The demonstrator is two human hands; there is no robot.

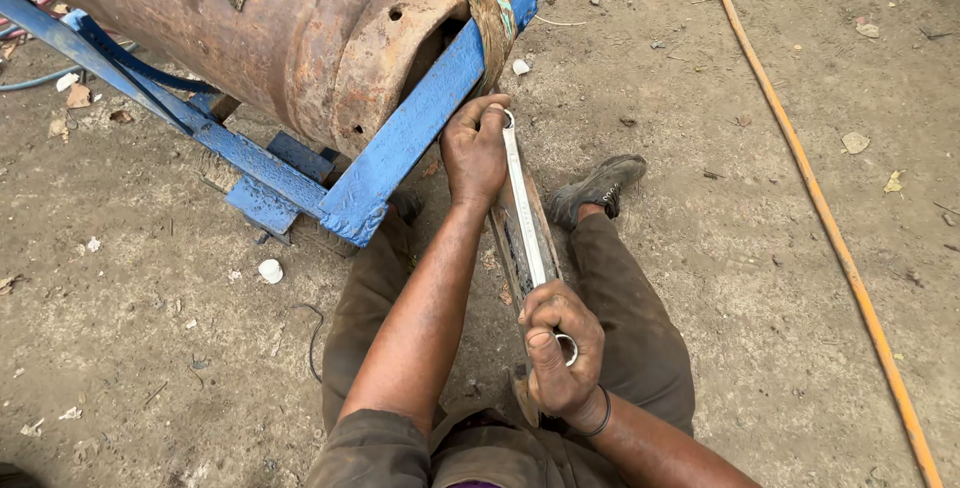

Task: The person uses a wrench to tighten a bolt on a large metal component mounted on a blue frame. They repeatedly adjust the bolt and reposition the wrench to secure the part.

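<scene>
We've got the left hand (474, 151) clamped round the far end of the long spanner (524, 210) beside the blue frame (420, 118), steadying it, while our right hand (560, 348) grips the near ring end for leverage.

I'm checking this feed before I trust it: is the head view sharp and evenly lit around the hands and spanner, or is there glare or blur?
Head view: soft, even daylight, no hard shadows; the spanner shows a mild sheen, not blinding; left hand and right hand are sharp; the rusty drum is cropped at the top edge.
</scene>
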